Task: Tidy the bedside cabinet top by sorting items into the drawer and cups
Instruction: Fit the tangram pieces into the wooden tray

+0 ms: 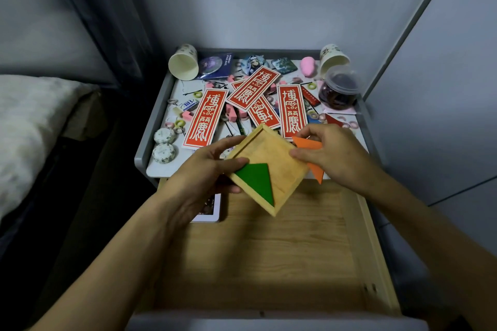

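The left hand [204, 177] grips the wooden tray [271, 153] over the open drawer [269, 263]; the right hand [333, 153] pinches an orange triangle [308, 143] at its rim; best to level the tray, then slide the piece in flat.

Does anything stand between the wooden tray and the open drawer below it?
Nothing visible does. The left hand holds the wooden tray above the open drawer, whose floor there is bare. A white-edged card lies only in its back left corner.
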